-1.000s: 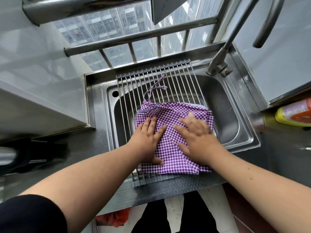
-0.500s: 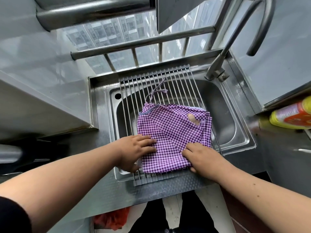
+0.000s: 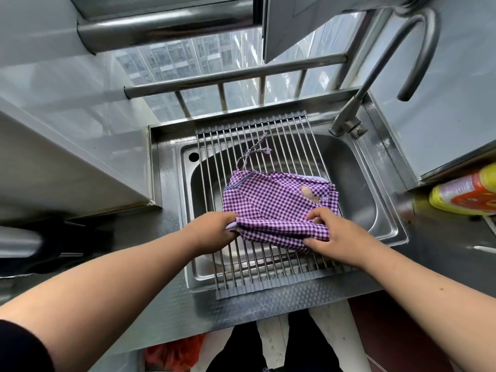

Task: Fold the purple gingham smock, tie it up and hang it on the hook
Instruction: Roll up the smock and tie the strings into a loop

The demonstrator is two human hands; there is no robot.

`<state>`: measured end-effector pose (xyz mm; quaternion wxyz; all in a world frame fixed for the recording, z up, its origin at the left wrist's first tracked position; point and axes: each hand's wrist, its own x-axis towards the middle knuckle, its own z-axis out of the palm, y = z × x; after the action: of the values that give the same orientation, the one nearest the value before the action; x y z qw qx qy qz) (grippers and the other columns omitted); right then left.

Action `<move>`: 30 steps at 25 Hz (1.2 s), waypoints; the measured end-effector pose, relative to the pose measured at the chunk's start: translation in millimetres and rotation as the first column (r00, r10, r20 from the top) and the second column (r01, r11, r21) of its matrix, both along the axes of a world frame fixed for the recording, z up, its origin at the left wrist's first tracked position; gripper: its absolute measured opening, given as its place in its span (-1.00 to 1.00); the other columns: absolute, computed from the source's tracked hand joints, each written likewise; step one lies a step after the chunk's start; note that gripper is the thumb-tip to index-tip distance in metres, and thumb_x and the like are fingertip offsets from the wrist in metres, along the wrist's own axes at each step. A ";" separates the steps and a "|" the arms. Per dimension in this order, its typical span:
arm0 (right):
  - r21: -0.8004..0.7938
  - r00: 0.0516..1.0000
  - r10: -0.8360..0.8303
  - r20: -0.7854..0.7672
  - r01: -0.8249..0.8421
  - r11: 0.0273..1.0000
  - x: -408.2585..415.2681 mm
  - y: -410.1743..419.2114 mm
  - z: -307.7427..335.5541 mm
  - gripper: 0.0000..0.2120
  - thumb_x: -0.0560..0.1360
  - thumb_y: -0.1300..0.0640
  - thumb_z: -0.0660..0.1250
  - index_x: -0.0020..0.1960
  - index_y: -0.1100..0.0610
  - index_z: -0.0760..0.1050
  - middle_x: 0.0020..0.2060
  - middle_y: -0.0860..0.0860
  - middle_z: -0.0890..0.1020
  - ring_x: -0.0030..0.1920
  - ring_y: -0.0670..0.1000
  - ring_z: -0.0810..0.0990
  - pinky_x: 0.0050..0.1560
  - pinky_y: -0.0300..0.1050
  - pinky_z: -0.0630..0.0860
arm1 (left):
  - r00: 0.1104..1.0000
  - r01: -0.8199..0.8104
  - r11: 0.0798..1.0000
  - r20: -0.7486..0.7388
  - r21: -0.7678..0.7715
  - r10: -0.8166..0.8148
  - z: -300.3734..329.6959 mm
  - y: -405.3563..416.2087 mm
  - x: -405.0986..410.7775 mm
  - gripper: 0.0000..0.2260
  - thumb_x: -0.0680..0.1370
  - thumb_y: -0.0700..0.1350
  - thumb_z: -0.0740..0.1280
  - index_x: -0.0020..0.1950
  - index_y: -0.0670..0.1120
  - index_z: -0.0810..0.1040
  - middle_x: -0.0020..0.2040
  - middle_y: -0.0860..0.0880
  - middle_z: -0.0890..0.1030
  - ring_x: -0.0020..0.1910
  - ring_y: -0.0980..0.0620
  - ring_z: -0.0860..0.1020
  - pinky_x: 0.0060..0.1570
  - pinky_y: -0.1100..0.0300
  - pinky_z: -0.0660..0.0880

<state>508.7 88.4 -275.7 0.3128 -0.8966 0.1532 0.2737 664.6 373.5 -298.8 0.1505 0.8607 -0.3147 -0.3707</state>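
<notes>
**Smock gripped at near edge over sink rack**

Smock [image 3: 276, 202] of purple gingham, folded to a rough square, lying on the metal rod rack [image 3: 268, 146] across the steel sink [image 3: 357, 183]; far part flat on the rods, near edge lifted and bunched into a thick fold; small tan patch or motif near the right far corner, too small to make out; thin purple tie strings [image 3: 255, 151] trailing from the far left corner toward the window, loose on the rods.

Left hand [image 3: 214, 232] at the near left corner of the smock, grip clenched on the bunched cloth, a pale lining edge showing at the fingers; right hand [image 3: 332, 234] at the near right corner, grip pinching the fold between thumb below and fingers [image 3: 316, 213] curled over the top; both forearms reaching in from the bottom of the frame, a dark sleeve [image 3: 21, 347] at the left shoulder.

Tall curved tap [image 3: 375, 73] rising from the right far corner of the sink; yellow bottle with an orange label [image 3: 467, 191] lying on its side at the right edge, well apart from the smock; window bars [image 3: 236, 76] beyond the sink, with tower blocks outside; steel table [image 3: 268, 304] edge nearest the viewer; something red [image 3: 174, 355] on the floor below, blurred.
</notes>
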 end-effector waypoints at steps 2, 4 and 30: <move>-0.043 0.996 0.075 -0.047 -0.077 0.996 -2.2 -6.4 7.1 -0.33 0.39 -0.34 0.52 0.37 -0.31 0.27 0.21 -0.25 0.48 0.19 -0.07 0.56 0.25 -0.01 0.55 | 0.986 -0.130 0.991 -0.109 -0.040 0.125 0.8 -0.3 5.3 -0.86 0.65 0.04 0.32 -0.01 0.03 0.61 -0.04 0.07 0.68 -0.03 0.04 0.63 0.10 0.01 0.60; -0.072 0.994 0.088 -0.067 -0.092 0.993 1.9 -11.9 10.8 -0.31 0.42 -0.27 0.52 0.45 -0.26 0.28 0.20 -0.21 0.57 0.17 -0.05 0.61 0.21 -0.02 0.58 | 0.958 -0.209 0.977 -0.210 -0.040 0.197 1.3 -0.8 10.0 -0.86 0.66 0.02 0.32 0.00 0.03 0.63 -0.03 0.04 0.70 0.01 0.01 0.66 0.13 0.02 0.59; -0.485 0.850 0.503 0.156 -0.377 0.789 58.3 35.5 -34.2 -0.54 0.52 -0.12 0.44 0.32 0.01 0.39 0.21 -0.01 0.49 0.17 0.04 0.48 0.18 -0.04 0.55 | 0.935 -0.349 0.927 0.123 0.140 0.333 -3.8 -42.7 2.8 -0.83 0.60 0.01 0.27 -0.14 0.01 0.55 -0.21 0.01 0.63 -0.22 0.02 0.62 -0.11 0.02 0.65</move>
<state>567.0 123.9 -309.9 0.0486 -0.9830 -0.0500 0.1697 667.3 330.8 -302.5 0.1277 0.9286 -0.1365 -0.3206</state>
